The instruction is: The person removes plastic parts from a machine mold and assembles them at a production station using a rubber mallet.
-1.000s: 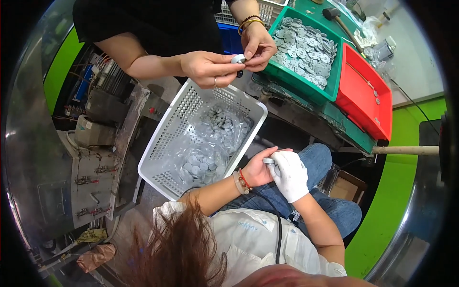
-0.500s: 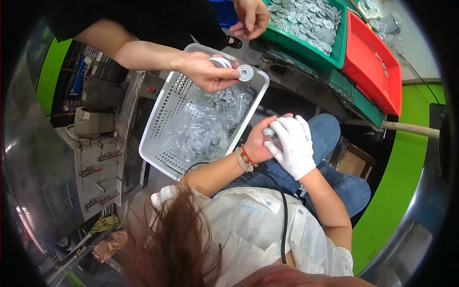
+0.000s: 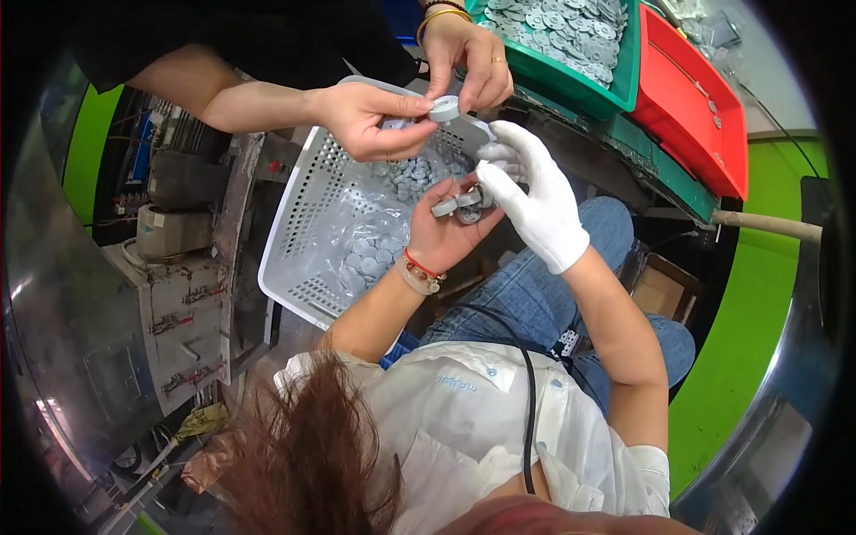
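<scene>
My left hand [image 3: 446, 234], bare with a red bracelet at the wrist, is palm up and cups a few small grey round parts [image 3: 470, 212]. My right hand [image 3: 542, 201], in a white glove, is just above and to the right of it. Its thumb and index finger are apart, with no part visible between them; its other fingers are partly hidden. Just beyond, a co-worker's two hands [image 3: 374, 120] hold a pale grey ring-shaped part [image 3: 444, 109] over the white basket [image 3: 294, 214]. Clear plastic bags in that basket hold many grey discs [image 3: 370, 257].
A green tray [image 3: 615, 96] heaped with flat grey metal pieces stands at the far right. Beside it a red tray [image 3: 687, 116] contains a few small pieces. Machinery [image 3: 178, 294] with pipes stands on the left. A black cable [image 3: 528, 401] hangs down my shirt.
My hands have moved apart and forward, showing the round parts in my left palm. The co-worker's second hand has come down to the ring-shaped part.
</scene>
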Tool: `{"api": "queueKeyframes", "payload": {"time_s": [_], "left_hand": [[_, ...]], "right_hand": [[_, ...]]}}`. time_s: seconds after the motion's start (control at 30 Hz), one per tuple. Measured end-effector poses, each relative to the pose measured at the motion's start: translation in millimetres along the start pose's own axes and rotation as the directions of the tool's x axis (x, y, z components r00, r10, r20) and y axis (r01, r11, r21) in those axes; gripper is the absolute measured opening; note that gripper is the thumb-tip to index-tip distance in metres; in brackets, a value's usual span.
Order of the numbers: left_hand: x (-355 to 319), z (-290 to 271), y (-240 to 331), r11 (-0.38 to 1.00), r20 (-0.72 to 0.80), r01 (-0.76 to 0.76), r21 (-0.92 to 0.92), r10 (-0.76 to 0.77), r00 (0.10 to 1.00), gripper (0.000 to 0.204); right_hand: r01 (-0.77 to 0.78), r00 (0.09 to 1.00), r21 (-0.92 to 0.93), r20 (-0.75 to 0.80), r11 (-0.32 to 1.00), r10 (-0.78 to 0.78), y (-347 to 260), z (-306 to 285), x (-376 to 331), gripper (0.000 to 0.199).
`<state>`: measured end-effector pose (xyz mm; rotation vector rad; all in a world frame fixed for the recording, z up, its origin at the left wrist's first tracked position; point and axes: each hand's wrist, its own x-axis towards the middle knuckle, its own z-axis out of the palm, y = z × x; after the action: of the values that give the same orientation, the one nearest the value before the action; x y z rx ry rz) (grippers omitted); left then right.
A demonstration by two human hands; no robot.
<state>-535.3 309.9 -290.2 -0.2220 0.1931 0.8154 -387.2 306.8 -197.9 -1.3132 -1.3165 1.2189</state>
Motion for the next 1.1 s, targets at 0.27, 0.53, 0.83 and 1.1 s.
{"api": "queueKeyframes", "payload": {"time_s": [0.27,0.53,0.83,1.1], "left_hand": [[-5,1,11,0.997,0.133,-0.009,-0.073,0.019,0.991,0.035],[-1,9,13,0.998,0.048,-0.055,-0.028,0.057,0.997,0.034],[-17,19,11,0.991,0.119,-0.113,-0.075,0.122,0.985,0.037],[4,14,11,0.997,0.087,-0.076,0.005,0.075,0.993,0.031]], "right_hand": [[-0.006,0.999,-0.01,-0.041,1.0,0.005,16,1,-9,0.046],[-0.051,0.999,0.042,-0.006,0.998,0.051,12,3,-9,0.043],[0.077,0.997,-0.128,-0.013,0.989,-0.08,2,7,-12,0.037],[-0.042,0.996,0.014,-0.079,0.999,0.043,14,-6,-16,0.035]]}}
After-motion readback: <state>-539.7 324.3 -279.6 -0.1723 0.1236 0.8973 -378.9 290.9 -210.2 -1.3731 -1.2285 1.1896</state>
